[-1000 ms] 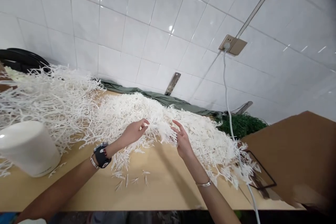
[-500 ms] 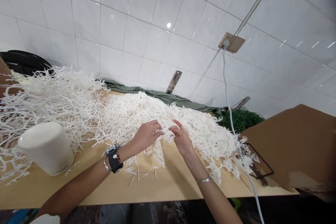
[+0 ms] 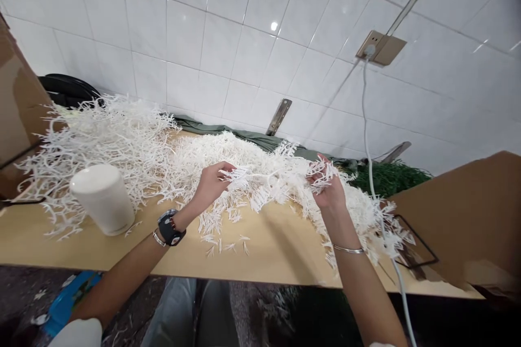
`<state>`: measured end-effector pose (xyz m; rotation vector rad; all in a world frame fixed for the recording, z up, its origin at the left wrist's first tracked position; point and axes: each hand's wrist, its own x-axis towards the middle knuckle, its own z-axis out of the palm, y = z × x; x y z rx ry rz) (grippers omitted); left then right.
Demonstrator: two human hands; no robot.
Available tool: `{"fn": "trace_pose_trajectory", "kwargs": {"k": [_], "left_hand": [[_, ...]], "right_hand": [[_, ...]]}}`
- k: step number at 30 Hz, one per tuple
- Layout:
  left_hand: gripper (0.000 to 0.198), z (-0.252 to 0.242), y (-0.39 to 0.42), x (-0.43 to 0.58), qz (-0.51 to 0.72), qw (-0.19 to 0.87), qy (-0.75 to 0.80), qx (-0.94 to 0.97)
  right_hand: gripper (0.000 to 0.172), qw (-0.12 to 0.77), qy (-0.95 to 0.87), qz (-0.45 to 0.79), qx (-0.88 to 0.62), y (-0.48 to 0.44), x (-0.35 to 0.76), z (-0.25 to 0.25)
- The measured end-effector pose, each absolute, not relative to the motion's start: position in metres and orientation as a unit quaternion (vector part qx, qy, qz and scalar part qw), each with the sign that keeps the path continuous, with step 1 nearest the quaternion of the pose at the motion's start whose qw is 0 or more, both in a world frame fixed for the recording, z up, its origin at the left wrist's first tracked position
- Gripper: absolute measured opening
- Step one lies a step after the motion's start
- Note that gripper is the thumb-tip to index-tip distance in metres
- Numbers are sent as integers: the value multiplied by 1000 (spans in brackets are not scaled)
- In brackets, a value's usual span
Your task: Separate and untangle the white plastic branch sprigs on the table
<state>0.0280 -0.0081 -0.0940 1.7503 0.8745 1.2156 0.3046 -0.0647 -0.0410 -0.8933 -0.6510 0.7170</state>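
My left hand (image 3: pixel 211 183) is closed in a pinch on one end of a white plastic branch sprig (image 3: pixel 266 179), held just above the wooden table (image 3: pixel 264 249). My right hand (image 3: pixel 329 191) is closed on the sprig's other end, so the sprig stretches between the two hands. Behind and under them lies a big heap of white branch pieces (image 3: pixel 171 157). A few small loose white bits (image 3: pixel 226 244) lie on the table near my left wrist.
A white cylindrical pot (image 3: pixel 103 198) stands on the table at left. Cardboard boxes are at the far left (image 3: pixel 16 103) and right (image 3: pixel 464 217). A white cable (image 3: pixel 372 141) hangs from a wall socket (image 3: pixel 380 47). Green foliage (image 3: pixel 386 179) lies at the back right.
My hands, close together at the heap before, have moved apart and lifted a white sprig, now stretched between them. The view has shifted, showing more of the table's front edge.
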Motion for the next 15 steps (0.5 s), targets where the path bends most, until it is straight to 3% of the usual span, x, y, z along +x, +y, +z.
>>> {"fn": "trace_pose_trajectory", "kwargs": {"k": [5,10,13,15], "left_hand": [[35,-93,-13,34,471,407,362,694],[42,-107,-11,27,402,319,413,753],[66,-133,-12,16,334,234,472,781],[86,-153,-14,7,302,176,516,781]], "right_hand": [[25,786,-331,225,-470,-61,333,-34],[19,755,-320,27,-572,-57,394,-17],[25,686,-343,-98,-634,-63,425,-21],[16,607,-396,-159,-671,-66,435,-33]]}}
